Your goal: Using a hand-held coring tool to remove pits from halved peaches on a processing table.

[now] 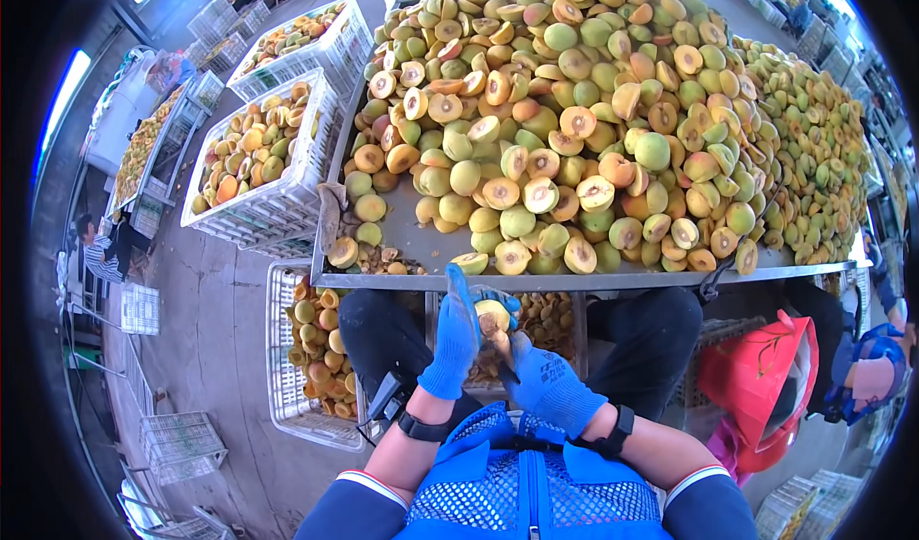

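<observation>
My left hand (457, 332), in a blue knit glove, holds a halved yellow-green fruit (492, 316) just in front of the table's edge. My right hand (542, 375), gloved alike, is closed around a small tool with a wooden-looking handle (500, 345), whose tip meets the cut face of the fruit; the tip itself is hidden. Beyond my hands, halved stone fruits (517, 202) lie heaped on a metal-rimmed table (431, 281). Pits and scraps (391, 261) lie near its left corner. Below my hands a crate (579, 324) holds small brown pieces, perhaps pits.
A white plastic crate (276, 396) of fruit halves stands by my left knee. More filled crates (251, 217) are stacked left of the table. A grey cloth (330, 217) hangs at its left edge. At right are a red bag (750, 375) and a co-worker (872, 375).
</observation>
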